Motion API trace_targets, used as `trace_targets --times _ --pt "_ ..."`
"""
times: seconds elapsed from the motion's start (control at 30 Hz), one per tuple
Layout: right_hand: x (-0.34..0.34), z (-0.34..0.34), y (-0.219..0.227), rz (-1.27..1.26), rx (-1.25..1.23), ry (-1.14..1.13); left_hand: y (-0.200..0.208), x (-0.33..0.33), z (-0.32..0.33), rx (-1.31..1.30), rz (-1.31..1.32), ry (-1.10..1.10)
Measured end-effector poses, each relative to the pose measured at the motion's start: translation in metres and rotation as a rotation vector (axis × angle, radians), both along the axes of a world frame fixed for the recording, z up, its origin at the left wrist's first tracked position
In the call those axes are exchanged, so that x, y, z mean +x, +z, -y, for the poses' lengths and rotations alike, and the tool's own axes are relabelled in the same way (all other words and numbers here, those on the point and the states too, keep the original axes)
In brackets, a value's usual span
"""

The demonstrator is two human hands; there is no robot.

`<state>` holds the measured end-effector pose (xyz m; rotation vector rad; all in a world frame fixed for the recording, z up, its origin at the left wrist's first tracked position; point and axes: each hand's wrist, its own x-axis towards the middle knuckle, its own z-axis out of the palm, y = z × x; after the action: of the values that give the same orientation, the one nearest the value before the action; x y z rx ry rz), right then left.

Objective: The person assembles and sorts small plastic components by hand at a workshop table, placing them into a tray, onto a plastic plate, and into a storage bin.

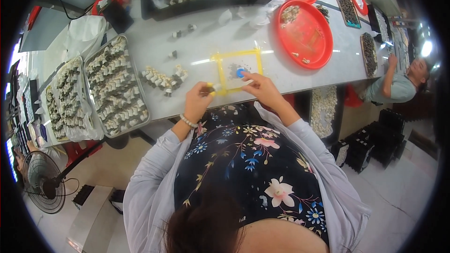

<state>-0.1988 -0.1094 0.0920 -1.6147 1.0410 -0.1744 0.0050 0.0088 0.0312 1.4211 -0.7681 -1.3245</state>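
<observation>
My left hand (198, 99) is closed in a pinch on a small whitish piece (216, 87) at the left edge of a yellow-taped square (222, 71). Yellow shows at its fingertips. My right hand (263, 89) reaches over the square's right side, its fingertips closed at a small blue round thing (240, 72); its exact kind is unclear. Dark crumbs (233, 67) are scattered inside the square beside it. Left of my left hand, a loose pile of small white-and-dark pieces (161, 79) lies on the white table (199, 49).
Trays of similar pieces (117, 84) stand at the left, and a large dark tray (206, 3) at the back. A red round tray (309, 42) sits right of the square. A fan (44, 180) stands lower left; another person (396, 84) sits far right.
</observation>
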Motion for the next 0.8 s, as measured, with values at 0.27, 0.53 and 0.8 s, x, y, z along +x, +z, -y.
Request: trace_targets --times 0.27,0.53,0.8 --pt "-0.038 0.025 -0.01 -0.059 -0.145 -0.014 -0.023 0.038 -0.029 -0.309 1.198 0.04" --pt "-0.094 0.081 -0.028 -0.183 -0.605 -0.199 -0.047 0.036 -0.019 -0.099 1.352 0.244" --pt "-0.175 0.173 -0.044 -0.484 -0.692 -0.361 0.003 0.044 0.003 -0.348 1.214 0.204"
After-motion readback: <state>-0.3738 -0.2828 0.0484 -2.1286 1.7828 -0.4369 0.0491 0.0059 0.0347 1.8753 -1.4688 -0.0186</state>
